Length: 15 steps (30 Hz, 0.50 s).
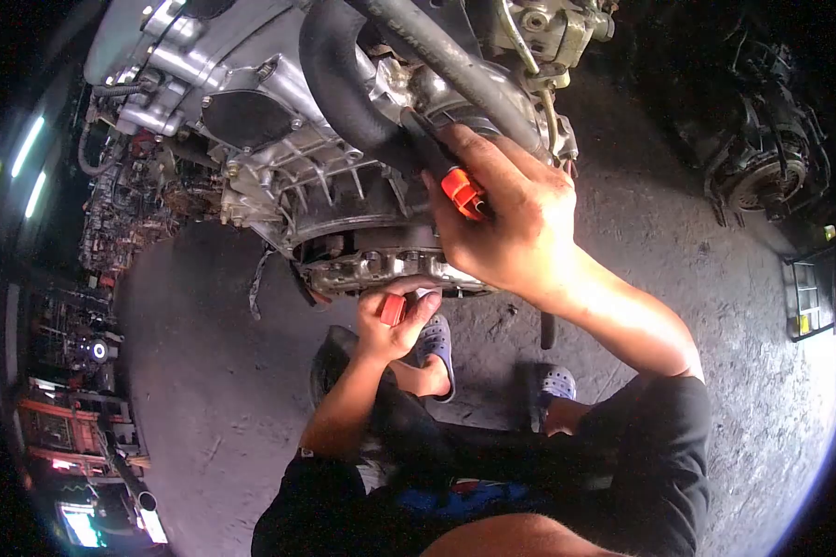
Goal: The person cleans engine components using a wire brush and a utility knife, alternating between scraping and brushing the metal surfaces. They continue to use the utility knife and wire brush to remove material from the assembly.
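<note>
My right hand (515,209) is wrapped around a tool with an orange and black handle (463,193). Its dark front part points up and left against the engine (269,121), beside a thick black hose (334,74); the tip is not clear. Below it, my left hand (390,327) has its fingers closed around a small red block-like piece (393,310), whose kind I cannot make out. That hand is close under the lower metal rim (372,271) of the engine. A second straight hose (455,70) runs just above my right hand.
Another engine part (766,176) stands on the dark floor (622,278) at the right, near a black crate (811,295). Stacked machinery (111,223) lines the left side. A pipe (135,483) sticks out at lower left. My feet in clogs (437,351) are below the engine.
</note>
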Motion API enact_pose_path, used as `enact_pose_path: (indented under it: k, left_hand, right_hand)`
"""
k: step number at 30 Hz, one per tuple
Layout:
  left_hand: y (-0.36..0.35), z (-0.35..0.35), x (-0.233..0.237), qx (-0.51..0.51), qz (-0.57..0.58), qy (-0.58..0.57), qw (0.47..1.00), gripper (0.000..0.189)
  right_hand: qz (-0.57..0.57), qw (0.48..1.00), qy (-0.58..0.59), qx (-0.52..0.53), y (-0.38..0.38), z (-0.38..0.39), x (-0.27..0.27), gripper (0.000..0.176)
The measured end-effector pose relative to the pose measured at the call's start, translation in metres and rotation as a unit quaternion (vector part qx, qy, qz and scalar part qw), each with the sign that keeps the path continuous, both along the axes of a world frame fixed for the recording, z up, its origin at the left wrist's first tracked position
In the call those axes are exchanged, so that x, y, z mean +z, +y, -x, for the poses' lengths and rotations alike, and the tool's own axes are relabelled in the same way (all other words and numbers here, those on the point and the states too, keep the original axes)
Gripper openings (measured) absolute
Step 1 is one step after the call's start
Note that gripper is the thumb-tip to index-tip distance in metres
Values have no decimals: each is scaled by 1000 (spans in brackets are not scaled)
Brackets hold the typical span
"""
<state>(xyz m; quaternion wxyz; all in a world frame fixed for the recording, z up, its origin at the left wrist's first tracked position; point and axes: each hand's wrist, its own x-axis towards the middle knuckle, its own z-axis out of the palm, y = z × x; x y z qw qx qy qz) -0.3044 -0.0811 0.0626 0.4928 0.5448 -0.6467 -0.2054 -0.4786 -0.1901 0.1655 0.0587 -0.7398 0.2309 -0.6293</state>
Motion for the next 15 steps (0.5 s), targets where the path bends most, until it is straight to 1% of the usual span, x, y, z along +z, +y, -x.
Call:
enact_pose_path:
  k: [2, 5, 8, 11, 12, 15]
  left_hand:
    - [1, 2, 0, 2, 1, 13, 1000, 19]
    - [3, -3, 0, 10, -7, 6, 1000, 20]
    - [4, -6, -5, 21, -20, 35, 999, 20]
    - [5, -10, -7, 23, -26, 35, 999, 20]
    - [5, -12, -8, 22, -24, 29, 999, 20]
    - [1, -8, -5, 10, 23, 30, 999, 20]
  right_hand:
    - [8, 1000, 3, -9, -1, -1, -2, 38]
    - [63, 997, -41, -18, -6, -7, -5, 37]
    - [36, 999, -2, -14, -5, -10, -5, 35]
    - [-13, 1000, -21, 1, -10, -16, -9, 34]
    - [-10, 1000, -21, 6, -12, -16, -9, 32]
    - [-26, 998, -47, 24, -9, -10, -3, 31]
